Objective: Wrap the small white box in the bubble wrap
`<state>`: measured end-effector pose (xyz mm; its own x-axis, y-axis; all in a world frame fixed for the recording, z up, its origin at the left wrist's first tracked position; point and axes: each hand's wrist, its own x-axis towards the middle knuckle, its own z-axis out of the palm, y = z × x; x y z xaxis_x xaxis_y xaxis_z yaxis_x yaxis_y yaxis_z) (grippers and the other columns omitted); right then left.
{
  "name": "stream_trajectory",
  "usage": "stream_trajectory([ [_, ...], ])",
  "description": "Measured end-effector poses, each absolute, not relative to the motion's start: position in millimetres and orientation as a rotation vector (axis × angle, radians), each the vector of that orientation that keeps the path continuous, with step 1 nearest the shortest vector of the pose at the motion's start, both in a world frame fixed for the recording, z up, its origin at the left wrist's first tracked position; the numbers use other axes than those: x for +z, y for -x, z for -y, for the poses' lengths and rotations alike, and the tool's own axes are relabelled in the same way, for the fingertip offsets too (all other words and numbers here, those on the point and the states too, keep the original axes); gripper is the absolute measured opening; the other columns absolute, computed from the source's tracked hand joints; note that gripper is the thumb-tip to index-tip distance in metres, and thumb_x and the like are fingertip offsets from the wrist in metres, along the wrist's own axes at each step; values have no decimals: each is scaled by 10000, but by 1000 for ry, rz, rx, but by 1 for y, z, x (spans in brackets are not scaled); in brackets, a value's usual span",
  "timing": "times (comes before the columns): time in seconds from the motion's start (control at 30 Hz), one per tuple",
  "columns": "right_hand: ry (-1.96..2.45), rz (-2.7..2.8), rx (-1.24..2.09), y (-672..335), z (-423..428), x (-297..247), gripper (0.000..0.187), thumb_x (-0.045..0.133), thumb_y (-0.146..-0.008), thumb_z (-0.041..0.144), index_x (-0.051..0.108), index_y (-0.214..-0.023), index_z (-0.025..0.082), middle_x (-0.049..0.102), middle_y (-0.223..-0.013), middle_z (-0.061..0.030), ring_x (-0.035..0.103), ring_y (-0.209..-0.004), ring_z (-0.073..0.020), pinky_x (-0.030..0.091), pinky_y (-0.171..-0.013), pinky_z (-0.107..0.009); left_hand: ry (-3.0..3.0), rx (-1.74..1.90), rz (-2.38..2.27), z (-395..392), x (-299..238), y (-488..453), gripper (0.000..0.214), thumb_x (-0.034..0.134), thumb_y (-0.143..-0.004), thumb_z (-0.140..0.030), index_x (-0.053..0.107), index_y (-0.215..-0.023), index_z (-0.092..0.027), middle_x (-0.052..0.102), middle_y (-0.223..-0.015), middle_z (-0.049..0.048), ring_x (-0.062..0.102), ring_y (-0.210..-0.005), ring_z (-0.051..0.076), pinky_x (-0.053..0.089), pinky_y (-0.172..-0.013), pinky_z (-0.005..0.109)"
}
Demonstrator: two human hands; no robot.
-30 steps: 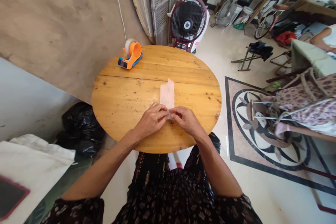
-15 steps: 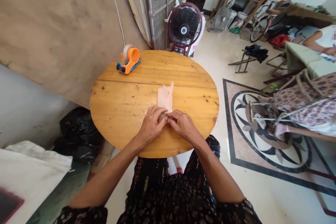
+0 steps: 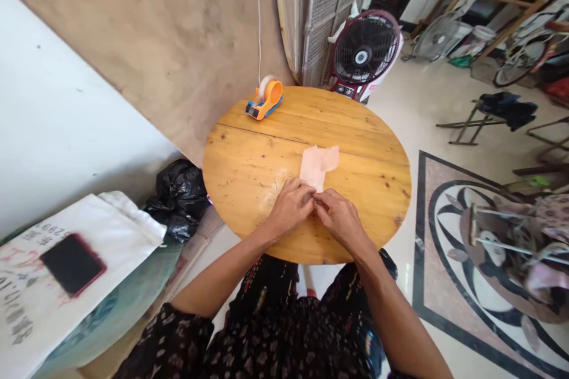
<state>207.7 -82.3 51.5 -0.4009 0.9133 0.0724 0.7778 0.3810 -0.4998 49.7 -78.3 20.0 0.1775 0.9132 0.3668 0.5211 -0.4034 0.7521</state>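
A thin, pale pink sheet (image 3: 313,167) lies on the round wooden table (image 3: 249,183), with a flap spreading to the right at its far end. I cannot tell whether it is a flat bag or paper. My left hand (image 3: 291,206) is closed at the sheet's near end, thumb and fingers pinched together. Right beside it, my right hand (image 3: 338,213) pinches the same end, the fingertips of both hands almost meeting. The edge between the fingers is mostly hidden. Farther back on the left of the table stands an orange and blue tape dispenser (image 3: 265,99) with a roll of tape.
Beyond the table stands a dark red fan (image 3: 365,50). To the left are a black plastic bag (image 3: 178,198) and a white sack (image 3: 128,228) with a phone (image 3: 73,263) on it. A folding stool (image 3: 471,121) holding dark cloth is at the right.
My view has swung left, so everything sits farther right and the phone shows fully. The sheet's far end now spreads out in a flap to the right. Both hands stay pinched at its near end.
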Motion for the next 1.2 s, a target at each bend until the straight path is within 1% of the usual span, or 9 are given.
stream_trajectory([
  [0.13,1365,2217,692,-218,80,53,261,506,-865,192,670,-1068,202,681,-954,-55,617,-828,-172,460,-758,-282,-2007,1141,-1376,80,19,-50,173,594,-785,-89,660,-915,-183,592,-923,49,557,-942,196,489,-866,352],
  [0.3,1469,1978,552,-233,59,53,209,507,-868,238,691,-957,195,702,-894,-53,631,-769,-169,474,-725,-282,-2100,1189,-1371,80,17,-52,136,583,-788,-81,660,-849,-174,591,-906,57,555,-914,196,485,-851,357],
  [0.5,1334,2181,548,-223,17,43,277,489,-856,206,693,-1043,185,693,-1014,-78,633,-869,-187,480,-791,-312,-2152,1160,-1391,78,12,-52,132,573,-797,-90,659,-844,-178,596,-920,61,542,-922,197,482,-855,352],
  [0.63,1314,2326,629,-211,3,34,274,494,-853,195,710,-1022,185,688,-1034,-79,627,-940,-199,473,-841,-324,-2181,1144,-1386,76,10,-50,111,574,-804,-105,659,-810,-175,589,-929,66,536,-920,197,480,-850,341],
  [0.87,1395,2400,642,-212,0,29,290,470,-892,236,713,-1045,197,690,-1052,-79,625,-944,-189,461,-846,-303,-2222,1100,-1423,79,12,-52,130,533,-834,-118,641,-791,-178,568,-912,73,523,-931,212,477,-855,367],
  [0.97,1403,2387,642,-212,2,30,294,462,-900,248,709,-1049,197,687,-1066,-80,620,-951,-189,453,-853,-302,-2311,1051,-1404,78,16,-49,128,527,-832,-122,640,-799,-173,582,-1005,101,522,-992,238,468,-887,408],
  [1.1,1388,2372,654,-211,5,35,272,449,-893,229,716,-937,197,695,-976,-61,613,-886,-173,448,-807,-277,-2433,992,-1220,65,24,-40,87,562,-793,-139,632,-832,-174,518,-1308,122,458,-1215,279,398,-1022,454],
  [1.13,1384,2368,652,-211,6,36,267,448,-887,222,713,-899,194,695,-934,-56,611,-856,-169,447,-786,-271,-2448,966,-1171,60,27,-38,69,569,-782,-142,623,-814,-172,517,-1319,123,448,-1242,281,379,-1048,447],
  [1.2,1387,2323,630,-213,5,36,251,456,-877,219,705,-860,188,690,-872,-48,608,-804,-165,445,-754,-267,-2458,860,-1101,52,30,-35,49,574,-766,-145,603,-785,-180,564,-1256,109,468,-1237,276,377,-1054,431],
])
